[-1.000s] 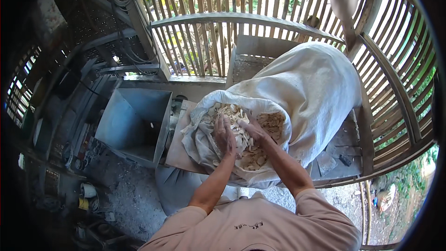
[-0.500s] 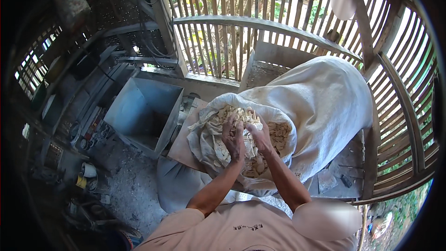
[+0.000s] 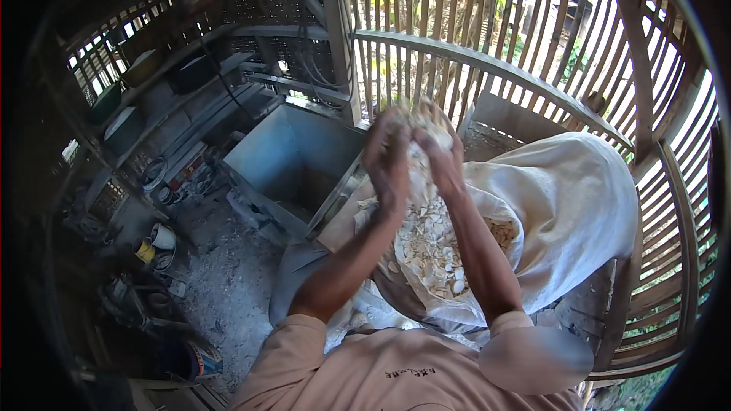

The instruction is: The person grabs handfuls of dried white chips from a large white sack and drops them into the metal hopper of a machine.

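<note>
Fingers & chips btwn: blurry

Sack ctr-R, chips in its mouth; bin to L; slatted wall behind, top ctr-R; buckets btm L.

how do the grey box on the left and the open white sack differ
The grey box has stiff, flat walls meeting at corners, while the open white sack is soft and creased. The box is blue-grey; the sack is off-white. The sack has pale chips heaped in its mouth, while none can be made out in the box, whose bottom is dark. Both are open at the top.
</note>
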`<action>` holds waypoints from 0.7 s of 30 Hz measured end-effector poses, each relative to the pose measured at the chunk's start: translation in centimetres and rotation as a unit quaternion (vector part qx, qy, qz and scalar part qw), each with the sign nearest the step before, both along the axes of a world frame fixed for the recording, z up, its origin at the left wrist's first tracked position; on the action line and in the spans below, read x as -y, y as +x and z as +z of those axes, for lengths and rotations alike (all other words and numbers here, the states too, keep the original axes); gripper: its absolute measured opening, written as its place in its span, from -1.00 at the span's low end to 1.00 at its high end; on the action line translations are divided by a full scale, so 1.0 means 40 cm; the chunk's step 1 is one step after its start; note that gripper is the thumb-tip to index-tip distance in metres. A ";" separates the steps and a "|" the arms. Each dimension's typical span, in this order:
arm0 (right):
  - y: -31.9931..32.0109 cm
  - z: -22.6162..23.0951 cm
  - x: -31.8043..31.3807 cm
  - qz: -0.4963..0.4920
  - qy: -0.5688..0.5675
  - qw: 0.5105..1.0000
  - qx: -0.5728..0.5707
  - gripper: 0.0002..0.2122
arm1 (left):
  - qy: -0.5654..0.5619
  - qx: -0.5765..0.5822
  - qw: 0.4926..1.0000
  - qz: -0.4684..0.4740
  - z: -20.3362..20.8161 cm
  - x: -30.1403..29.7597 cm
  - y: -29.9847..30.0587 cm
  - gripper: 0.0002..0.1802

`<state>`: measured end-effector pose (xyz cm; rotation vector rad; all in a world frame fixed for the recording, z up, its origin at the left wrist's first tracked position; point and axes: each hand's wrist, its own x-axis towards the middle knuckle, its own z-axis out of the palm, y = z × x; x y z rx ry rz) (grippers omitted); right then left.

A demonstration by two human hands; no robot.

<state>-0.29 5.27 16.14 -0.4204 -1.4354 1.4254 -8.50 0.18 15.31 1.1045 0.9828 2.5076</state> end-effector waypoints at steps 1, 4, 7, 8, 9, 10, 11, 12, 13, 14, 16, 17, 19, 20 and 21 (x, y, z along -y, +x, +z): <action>-0.057 0.035 0.001 0.005 0.027 1.000 -0.008 -0.33 | 0.007 -0.033 0.998 0.043 0.047 0.017 -0.052 -0.69; -0.237 0.110 0.031 0.106 0.007 0.994 -0.041 -0.40 | 0.004 -0.081 0.988 0.129 0.121 0.063 -0.226 -0.67; -0.378 0.104 0.057 0.145 -0.017 0.986 -0.083 -0.45 | -0.024 -0.094 0.979 0.181 0.116 0.093 -0.355 -0.66; -0.415 0.081 0.059 0.156 -0.017 0.984 -0.087 -0.45 | -0.042 -0.088 0.976 0.196 0.096 0.096 -0.400 -0.65; -0.445 0.055 0.067 0.146 -0.021 0.986 -0.081 -0.45 | -0.066 -0.067 0.980 0.178 0.075 0.104 -0.428 -0.65; -0.472 0.029 0.074 0.135 -0.025 0.988 -0.075 -0.46 | -0.066 -0.069 0.978 0.186 0.052 0.116 -0.454 -0.65; -0.497 -0.002 0.077 0.157 -0.052 0.985 -0.047 -0.42 | -0.122 -0.062 0.974 0.181 0.027 0.138 -0.481 -0.64; -0.504 -0.010 0.069 0.163 -0.052 0.984 -0.045 -0.42 | -0.175 -0.052 0.969 0.168 0.008 0.152 -0.494 -0.63; -0.510 -0.015 0.057 0.141 0.002 0.990 0.013 -0.40 | -0.177 -0.058 0.971 0.153 -0.007 0.162 -0.508 -0.61; -0.513 -0.031 0.043 0.112 0.053 0.990 0.071 -0.38 | -0.179 -0.055 0.971 0.152 -0.009 0.167 -0.506 -0.61; -0.527 -0.065 0.028 0.109 0.022 0.992 0.064 -0.37 | -0.252 -0.071 0.952 0.158 -0.009 0.176 -0.502 -0.61; -0.525 -0.071 0.023 0.114 0.026 0.991 0.069 -0.37 | -0.254 -0.071 0.952 0.154 -0.009 0.177 -0.502 -0.61; -0.516 -0.082 0.006 0.113 0.056 0.989 0.082 -0.38 | -0.279 -0.053 0.953 0.103 -0.011 0.172 -0.506 -0.64; -0.514 -0.086 0.007 0.111 0.052 0.989 0.082 -0.38 | -0.282 -0.053 0.952 0.101 -0.011 0.179 -0.514 -0.64; -0.513 -0.091 0.006 0.100 0.080 0.988 0.084 -0.39 | -0.276 -0.085 0.953 0.091 -0.011 0.185 -0.524 -0.64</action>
